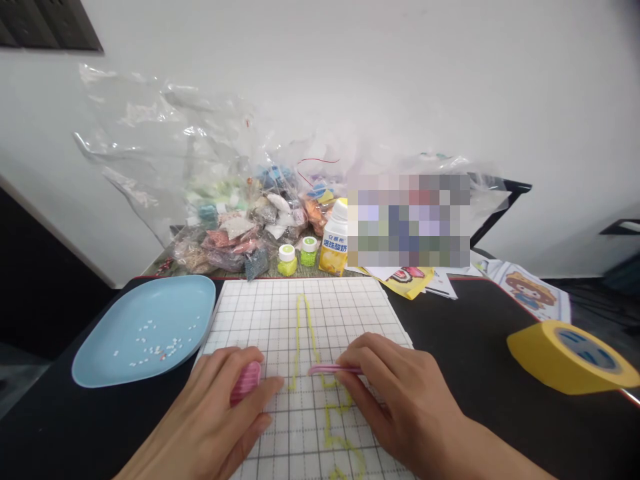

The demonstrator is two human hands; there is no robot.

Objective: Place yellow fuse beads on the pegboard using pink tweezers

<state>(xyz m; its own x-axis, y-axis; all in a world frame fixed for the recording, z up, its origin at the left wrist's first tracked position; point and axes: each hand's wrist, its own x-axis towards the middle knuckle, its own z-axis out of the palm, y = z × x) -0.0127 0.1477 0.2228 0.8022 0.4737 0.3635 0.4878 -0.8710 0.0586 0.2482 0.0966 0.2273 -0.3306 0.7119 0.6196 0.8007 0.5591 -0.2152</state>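
My left hand [220, 400] curls its fingers around a pink ridged piece [247, 382], mostly hidden by the palm, over the left part of a white gridded board [250, 313]. Pinched in my right hand [400, 387] is a pair of pink tweezers [327, 369], its tip pointing left. The tip lies beside a thin yellow-green outline [299, 333], apparently of tiny beads, which forms a tall narrow peak and runs down in steps toward the board's near edge. Whether the tweezers grip a bead is too small to tell.
A blue plate [145, 307] with scattered white bits stands left. Behind the board are two small jars [287, 261] of yellow-green beads, a yogurt bottle [334, 243] and plastic bags [235, 233] of colored packets. A yellow tape roll [545, 357] and printed sheets [530, 287] lie right.
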